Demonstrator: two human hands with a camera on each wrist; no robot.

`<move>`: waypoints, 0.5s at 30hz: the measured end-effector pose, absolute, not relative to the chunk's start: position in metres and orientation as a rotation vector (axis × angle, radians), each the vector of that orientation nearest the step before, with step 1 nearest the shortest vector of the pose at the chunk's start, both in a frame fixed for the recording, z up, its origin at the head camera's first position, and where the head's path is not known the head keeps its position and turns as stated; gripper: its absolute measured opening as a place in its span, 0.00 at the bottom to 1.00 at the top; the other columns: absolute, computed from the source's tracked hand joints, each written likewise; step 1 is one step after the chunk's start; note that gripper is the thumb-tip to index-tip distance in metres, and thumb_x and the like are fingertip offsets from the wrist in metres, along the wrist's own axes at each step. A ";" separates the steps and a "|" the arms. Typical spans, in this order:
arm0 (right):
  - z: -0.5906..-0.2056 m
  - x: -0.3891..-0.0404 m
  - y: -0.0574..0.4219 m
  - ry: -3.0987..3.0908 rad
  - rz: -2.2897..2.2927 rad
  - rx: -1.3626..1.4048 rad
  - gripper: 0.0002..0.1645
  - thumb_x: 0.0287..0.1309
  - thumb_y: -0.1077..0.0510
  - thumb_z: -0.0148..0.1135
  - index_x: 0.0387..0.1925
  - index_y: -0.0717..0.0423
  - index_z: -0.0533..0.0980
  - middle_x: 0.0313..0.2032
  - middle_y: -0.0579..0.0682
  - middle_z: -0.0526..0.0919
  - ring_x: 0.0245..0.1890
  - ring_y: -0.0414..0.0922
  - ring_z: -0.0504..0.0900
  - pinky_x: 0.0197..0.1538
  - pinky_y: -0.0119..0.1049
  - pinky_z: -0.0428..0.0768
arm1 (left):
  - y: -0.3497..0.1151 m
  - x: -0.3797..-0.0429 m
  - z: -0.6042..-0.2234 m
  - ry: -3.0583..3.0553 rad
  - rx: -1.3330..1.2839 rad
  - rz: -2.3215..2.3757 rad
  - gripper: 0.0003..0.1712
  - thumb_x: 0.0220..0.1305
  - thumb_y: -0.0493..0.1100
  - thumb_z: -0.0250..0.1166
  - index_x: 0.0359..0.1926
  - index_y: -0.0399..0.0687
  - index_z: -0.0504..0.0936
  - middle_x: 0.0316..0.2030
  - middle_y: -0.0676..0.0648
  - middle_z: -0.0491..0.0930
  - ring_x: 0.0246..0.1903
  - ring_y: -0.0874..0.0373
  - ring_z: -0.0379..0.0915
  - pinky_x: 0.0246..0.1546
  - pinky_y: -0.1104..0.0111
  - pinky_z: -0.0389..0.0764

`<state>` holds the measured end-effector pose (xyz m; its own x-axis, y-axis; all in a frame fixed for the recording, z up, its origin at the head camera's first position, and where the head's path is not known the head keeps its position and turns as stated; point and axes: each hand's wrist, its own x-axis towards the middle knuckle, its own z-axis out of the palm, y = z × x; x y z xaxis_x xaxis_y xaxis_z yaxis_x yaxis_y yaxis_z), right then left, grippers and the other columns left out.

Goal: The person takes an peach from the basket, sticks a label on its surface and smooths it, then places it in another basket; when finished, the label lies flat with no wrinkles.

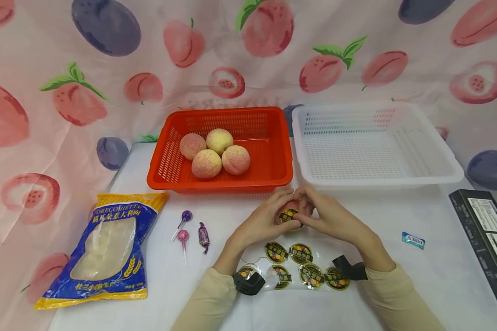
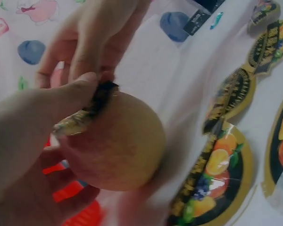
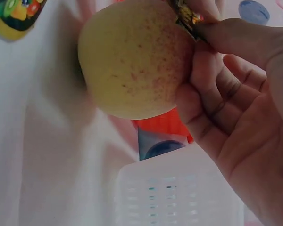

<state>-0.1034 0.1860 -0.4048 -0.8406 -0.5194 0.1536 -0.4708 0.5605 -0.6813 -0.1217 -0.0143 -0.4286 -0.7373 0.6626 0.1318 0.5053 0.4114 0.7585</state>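
Between both hands a peach (image 1: 285, 206) is held just above the white tabletop, in front of the two baskets. A black-and-gold fruit label (image 1: 289, 215) lies over part of it, and in the left wrist view the label's dark end stands up from the skin. My left hand (image 1: 269, 219) grips the peach from the left, its thumb on the label. From the right, my right hand (image 1: 329, 214) curls its fingers against the peach (image 3: 127, 61), with the thumb at the label's edge. Below the hands lies a clear sheet bearing several round labels (image 1: 301, 253).
A red basket (image 1: 273, 174) holding several peaches stands behind, beside a white basket (image 1: 377, 177). To the left are a pasta bag (image 1: 103, 248), two lollipops (image 1: 183, 236) and a purple wrapped candy (image 1: 204, 236). A small blue-green packet (image 1: 413, 240) and a black box (image 1: 484, 234) lie right.
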 end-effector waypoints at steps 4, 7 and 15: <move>-0.411 -0.106 0.188 2.701 -1.211 -0.849 0.23 0.47 0.61 0.65 0.43 0.55 0.64 0.24 0.42 0.71 0.24 0.36 0.71 0.29 0.28 0.70 | -0.012 -0.124 -0.434 2.441 1.081 1.319 0.33 0.51 0.55 0.63 0.59 0.63 0.64 0.59 0.60 0.63 0.49 0.65 0.67 0.53 0.71 0.69; -0.418 -0.107 0.192 2.653 -1.263 -0.837 0.22 0.47 0.57 0.65 0.41 0.54 0.64 0.21 0.43 0.67 0.22 0.36 0.67 0.26 0.29 0.67 | -0.012 -0.126 -0.438 2.442 1.088 1.359 0.33 0.48 0.54 0.65 0.57 0.64 0.66 0.57 0.60 0.65 0.59 0.67 0.58 0.60 0.68 0.62; -0.439 -0.116 0.203 2.492 -1.419 -0.739 0.20 0.49 0.51 0.63 0.38 0.51 0.62 0.19 0.44 0.60 0.19 0.35 0.60 0.21 0.29 0.62 | -0.015 -0.129 -0.445 2.417 1.012 1.437 0.31 0.47 0.55 0.65 0.56 0.68 0.68 0.56 0.65 0.68 0.61 0.67 0.56 0.61 0.66 0.60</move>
<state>-0.1159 0.2025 -0.4388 -0.8603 -0.5024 0.0866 -0.3308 0.4209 -0.8446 -0.1293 -0.0154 -0.4451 -0.7602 0.6181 0.2004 0.4713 0.3123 0.8248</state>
